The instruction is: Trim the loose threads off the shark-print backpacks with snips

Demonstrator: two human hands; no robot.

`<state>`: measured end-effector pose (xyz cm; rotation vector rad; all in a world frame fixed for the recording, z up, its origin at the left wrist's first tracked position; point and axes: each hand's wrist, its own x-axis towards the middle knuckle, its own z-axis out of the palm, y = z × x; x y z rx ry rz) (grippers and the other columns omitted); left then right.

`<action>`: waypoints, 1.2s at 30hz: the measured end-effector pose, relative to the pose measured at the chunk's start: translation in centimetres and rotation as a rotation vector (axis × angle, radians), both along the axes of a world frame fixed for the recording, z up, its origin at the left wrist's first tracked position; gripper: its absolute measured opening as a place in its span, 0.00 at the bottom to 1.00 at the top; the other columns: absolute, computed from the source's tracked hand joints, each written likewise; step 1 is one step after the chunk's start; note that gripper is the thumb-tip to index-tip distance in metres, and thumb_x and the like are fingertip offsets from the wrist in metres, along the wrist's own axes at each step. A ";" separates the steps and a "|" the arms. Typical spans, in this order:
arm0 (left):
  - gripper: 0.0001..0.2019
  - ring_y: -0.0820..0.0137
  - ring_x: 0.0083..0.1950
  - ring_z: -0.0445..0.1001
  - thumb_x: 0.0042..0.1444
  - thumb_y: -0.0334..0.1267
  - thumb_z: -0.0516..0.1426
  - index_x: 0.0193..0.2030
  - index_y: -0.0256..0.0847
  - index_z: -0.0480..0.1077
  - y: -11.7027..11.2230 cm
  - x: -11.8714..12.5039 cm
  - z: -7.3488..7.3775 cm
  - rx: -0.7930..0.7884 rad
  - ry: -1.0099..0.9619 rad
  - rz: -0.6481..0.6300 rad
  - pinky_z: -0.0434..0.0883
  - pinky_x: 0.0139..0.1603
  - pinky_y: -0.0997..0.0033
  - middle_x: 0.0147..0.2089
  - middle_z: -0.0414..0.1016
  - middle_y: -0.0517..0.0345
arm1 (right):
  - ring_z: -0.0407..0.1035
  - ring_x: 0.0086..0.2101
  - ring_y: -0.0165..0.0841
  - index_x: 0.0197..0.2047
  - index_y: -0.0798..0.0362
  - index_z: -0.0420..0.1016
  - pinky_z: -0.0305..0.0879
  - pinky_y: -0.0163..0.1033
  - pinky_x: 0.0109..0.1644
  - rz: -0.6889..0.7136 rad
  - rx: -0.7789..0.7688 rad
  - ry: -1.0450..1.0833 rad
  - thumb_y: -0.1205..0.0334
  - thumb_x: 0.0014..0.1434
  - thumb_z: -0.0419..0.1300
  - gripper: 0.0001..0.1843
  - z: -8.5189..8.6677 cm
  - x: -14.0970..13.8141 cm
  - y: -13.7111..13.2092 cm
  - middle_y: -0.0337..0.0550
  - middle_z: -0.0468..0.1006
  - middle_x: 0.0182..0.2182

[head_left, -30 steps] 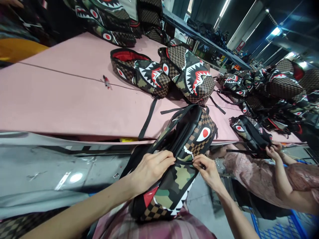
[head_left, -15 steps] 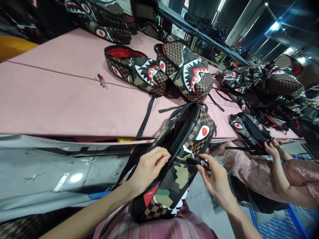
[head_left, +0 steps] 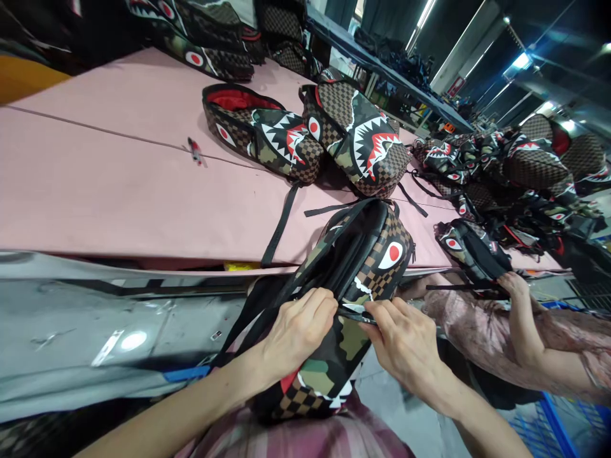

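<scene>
The camouflage-and-brown-checked backpack with a white-and-red shark eye (head_left: pixel 370 254) stands tilted on the person's lap. Its upper end leans against the near edge of the pink tabletop (head_left: pixel 119 191).

The left hand (head_left: pixel 298 327) lies on the backpack's side, fingers curled tight and pinching the edge of a dark seam. The right hand (head_left: pixel 405 343) meets it from the other side. Its thumb and forefinger are closed on the same thin strip (head_left: pixel 356 312) between the two hands. Whether that strip is a zip tape or a trim edge cannot be told.

A black webbing strap (head_left: pixel 281 222) hangs over the tabletop edge, just left of the backpack. Further back on the tabletop lie two shark-mouth backpacks, touching each other: one with an open red lining (head_left: pixel 267 137), one closed and face up (head_left: pixel 363 137). A small red-and-black pen-like item (head_left: pixel 195 151) lies to their left, well apart.

To the right, a co-worker's hand (head_left: pixel 513 284) grips a smaller black shark-eye bag (head_left: pixel 470 251) at the tabletop edge. Behind it sits a heap of similar printed bags (head_left: pixel 525 172).
</scene>
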<state>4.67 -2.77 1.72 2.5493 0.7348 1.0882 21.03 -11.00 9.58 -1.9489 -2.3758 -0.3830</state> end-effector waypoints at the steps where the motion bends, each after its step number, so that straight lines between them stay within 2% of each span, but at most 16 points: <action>1: 0.08 0.73 0.33 0.69 0.59 0.26 0.47 0.32 0.36 0.65 0.0 0.0 -0.1 -0.019 -0.016 -0.002 0.69 0.31 0.76 0.31 0.69 0.56 | 0.64 0.28 0.32 0.40 0.54 0.72 0.53 0.38 0.30 0.010 0.004 -0.012 0.63 0.60 0.55 0.07 0.1 -0.2 0.1 0.41 0.76 0.29; 6: 0.07 0.72 0.35 0.68 0.58 0.25 0.47 0.33 0.36 0.64 0.1 0.0 -0.3 -0.050 -0.092 -0.018 0.70 0.33 0.74 0.33 0.69 0.54 | 0.63 0.27 0.31 0.37 0.53 0.72 0.50 0.38 0.30 0.036 0.016 -0.062 0.64 0.60 0.56 0.05 0.6 -1.1 0.7 0.38 0.74 0.26; 10: 0.07 0.72 0.34 0.69 0.58 0.25 0.47 0.33 0.36 0.64 0.1 0.1 -0.5 -0.045 -0.103 -0.010 0.70 0.34 0.73 0.32 0.68 0.55 | 0.61 0.28 0.32 0.35 0.53 0.70 0.50 0.39 0.31 0.048 -0.052 -0.160 0.67 0.58 0.58 0.01 0.9 -1.6 1.0 0.38 0.73 0.27; 17: 0.07 0.71 0.33 0.68 0.58 0.26 0.47 0.33 0.36 0.64 -0.4 0.2 -0.6 0.024 -0.085 0.002 0.69 0.30 0.74 0.32 0.68 0.55 | 0.59 0.27 0.34 0.30 0.54 0.65 0.50 0.39 0.30 0.160 -0.158 -0.328 0.78 0.49 0.55 0.10 2.3 -3.8 1.7 0.42 0.70 0.26; 21: 0.07 0.71 0.34 0.69 0.59 0.26 0.47 0.36 0.35 0.65 0.1 -0.1 -1.2 0.021 -0.094 0.011 0.70 0.31 0.74 0.33 0.69 0.54 | 0.60 0.27 0.34 0.27 0.53 0.67 0.51 0.38 0.30 0.137 -0.194 -0.267 0.78 0.48 0.55 0.10 3.2 -3.8 2.4 0.42 0.70 0.25; 23: 0.07 0.72 0.35 0.71 0.59 0.26 0.47 0.37 0.36 0.65 0.7 -0.5 -1.4 -0.025 -0.144 0.053 0.71 0.32 0.75 0.35 0.70 0.54 | 0.62 0.28 0.33 0.27 0.53 0.68 0.53 0.37 0.30 0.046 -0.155 -0.084 0.75 0.52 0.56 0.08 3.2 -2.3 2.8 0.41 0.71 0.24; 25: 0.10 0.70 0.42 0.72 0.59 0.25 0.46 0.44 0.35 0.64 1.0 -0.9 -1.4 -0.080 -0.227 0.166 0.72 0.40 0.72 0.41 0.71 0.50 | 0.63 0.28 0.31 0.32 0.52 0.71 0.56 0.35 0.32 -0.074 -0.075 0.272 0.67 0.55 0.58 0.01 2.5 -0.1 3.1 0.40 0.72 0.26; 27: 0.16 0.65 0.54 0.68 0.59 0.27 0.46 0.55 0.33 0.59 0.4 -1.0 -1.0 -0.075 -0.259 0.228 0.70 0.52 0.65 0.51 0.69 0.44 | 0.62 0.26 0.29 0.39 0.52 0.71 0.58 0.33 0.30 -0.238 0.054 0.762 0.58 0.53 0.61 0.11 1.2 1.8 3.1 0.37 0.70 0.25; 28: 0.19 0.63 0.59 0.63 0.59 0.28 0.47 0.58 0.32 0.56 -0.2 -0.8 -0.9 -0.045 -0.228 0.196 0.66 0.57 0.61 0.55 0.67 0.42 | 0.60 0.23 0.27 0.40 0.52 0.70 0.57 0.32 0.27 -0.322 0.111 1.027 0.54 0.51 0.63 0.14 0.4 2.3 2.9 0.34 0.67 0.22; 30: 0.24 0.59 0.65 0.55 0.59 0.33 0.50 0.62 0.31 0.53 -1.7 -0.1 -0.8 0.043 -0.092 0.052 0.61 0.61 0.56 0.60 0.63 0.42 | 0.50 0.16 0.23 0.36 0.53 0.70 0.49 0.29 0.20 -0.433 0.120 1.525 0.49 0.51 0.62 0.16 -0.8 2.2 2.2 0.28 0.55 0.16; 32: 0.26 0.58 0.67 0.51 0.58 0.36 0.50 0.63 0.32 0.53 -3.0 0.7 -1.5 0.108 0.065 -0.042 0.58 0.62 0.52 0.62 0.61 0.45 | 0.44 0.13 0.21 0.33 0.54 0.70 0.44 0.28 0.17 -0.408 -0.058 1.909 0.45 0.53 0.59 0.19 -1.1 0.8 1.0 0.26 0.48 0.13; 33: 0.26 0.58 0.67 0.50 0.58 0.37 0.50 0.63 0.33 0.53 -3.4 1.0 -2.1 0.121 0.126 -0.037 0.58 0.62 0.51 0.63 0.60 0.46 | 0.46 0.13 0.21 0.33 0.54 0.71 0.45 0.28 0.17 -0.355 -0.202 2.025 0.43 0.53 0.58 0.20 -0.9 -0.1 0.2 0.26 0.49 0.12; 36: 0.26 0.59 0.68 0.49 0.59 0.38 0.49 0.64 0.36 0.52 -3.2 0.8 -4.2 0.183 0.199 0.038 0.55 0.63 0.51 0.63 0.60 0.49 | 0.63 0.18 0.26 0.41 0.53 0.73 0.58 0.30 0.22 -0.244 -0.602 2.082 0.41 0.52 0.58 0.24 0.6 -2.1 -2.0 0.34 0.66 0.17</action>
